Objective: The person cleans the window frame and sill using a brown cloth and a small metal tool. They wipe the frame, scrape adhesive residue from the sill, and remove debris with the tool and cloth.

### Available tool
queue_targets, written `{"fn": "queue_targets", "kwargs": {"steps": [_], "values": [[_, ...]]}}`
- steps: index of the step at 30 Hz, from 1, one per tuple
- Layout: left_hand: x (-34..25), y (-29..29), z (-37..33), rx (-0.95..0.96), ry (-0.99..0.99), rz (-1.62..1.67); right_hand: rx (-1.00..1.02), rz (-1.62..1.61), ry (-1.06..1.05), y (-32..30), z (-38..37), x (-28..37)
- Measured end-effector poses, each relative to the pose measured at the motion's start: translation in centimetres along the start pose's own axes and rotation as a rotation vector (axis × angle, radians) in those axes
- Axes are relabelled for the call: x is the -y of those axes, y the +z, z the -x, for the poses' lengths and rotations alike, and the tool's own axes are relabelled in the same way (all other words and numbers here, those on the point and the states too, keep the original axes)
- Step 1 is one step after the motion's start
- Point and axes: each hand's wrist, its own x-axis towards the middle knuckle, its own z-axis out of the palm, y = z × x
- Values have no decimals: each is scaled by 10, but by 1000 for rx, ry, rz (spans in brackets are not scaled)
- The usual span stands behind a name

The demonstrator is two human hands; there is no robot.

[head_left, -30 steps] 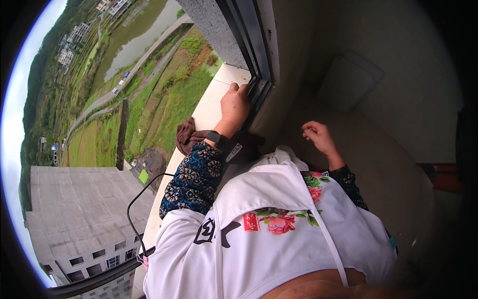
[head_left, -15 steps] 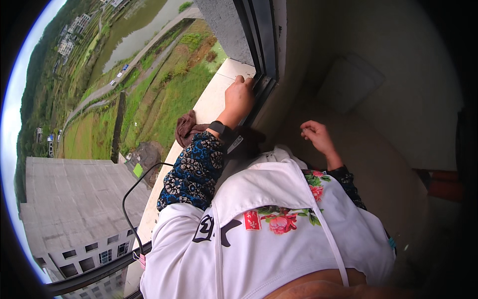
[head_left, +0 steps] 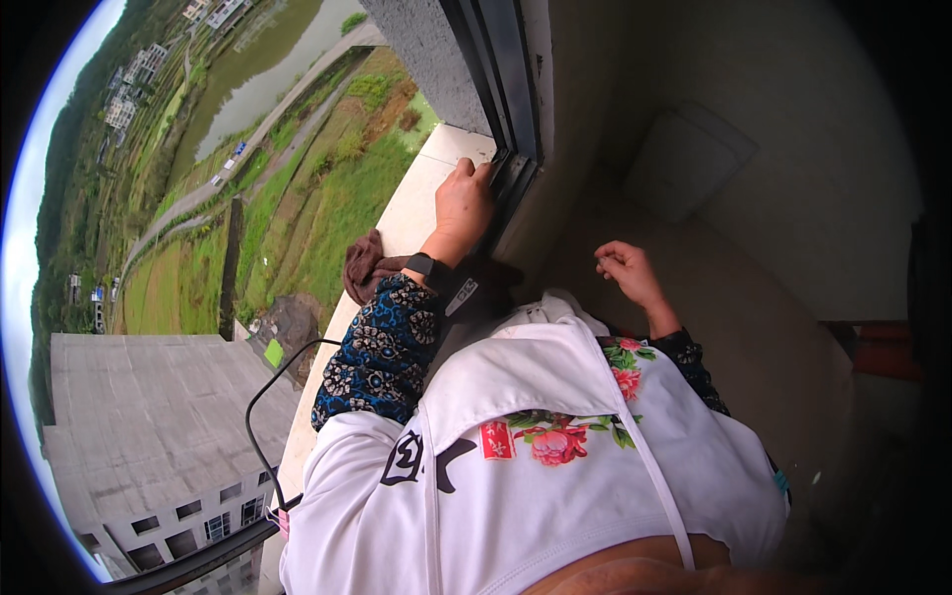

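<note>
My left hand [head_left: 464,206] reaches out over the pale sill [head_left: 405,213], its fingers bent down at the inner edge beside the dark window track [head_left: 508,188]. What its fingertips press or hold is hidden. A dark band is on that wrist, above a patterned blue-black sleeve [head_left: 372,352]. Under the wrist lies a crumpled brown cloth [head_left: 367,266] on the sill. Inside the room, my right hand [head_left: 635,278] hangs in the air with thumb and fingers drawn together. Whether something small is pinched there is too unclear to say.
The upright window frame [head_left: 496,74] meets the track near a grey outer wall [head_left: 426,50]. A black cable [head_left: 260,397] loops over the sill. Beyond the sill is a drop to fields and a concrete building [head_left: 169,416]. A pale flat panel [head_left: 689,164] stands inside.
The view has shifted slightly, so the window frame appears a little further left. My left hand stays at the track, with its fingers slightly changed; my right hand is nearly still.
</note>
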Motion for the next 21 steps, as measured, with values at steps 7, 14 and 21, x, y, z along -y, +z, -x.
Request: {"fn": "queue_targets", "kwargs": {"steps": [7,14,21], "values": [[5,6,7,-118,-22,61,1,-18,-3,-3,-9,-11],[64,-26,-1,-395,-637,631,4,-23,1,-13,-14,-27],[21,-47,17,119,-259,466,35,-12,20,-11,-14,-20]]}}
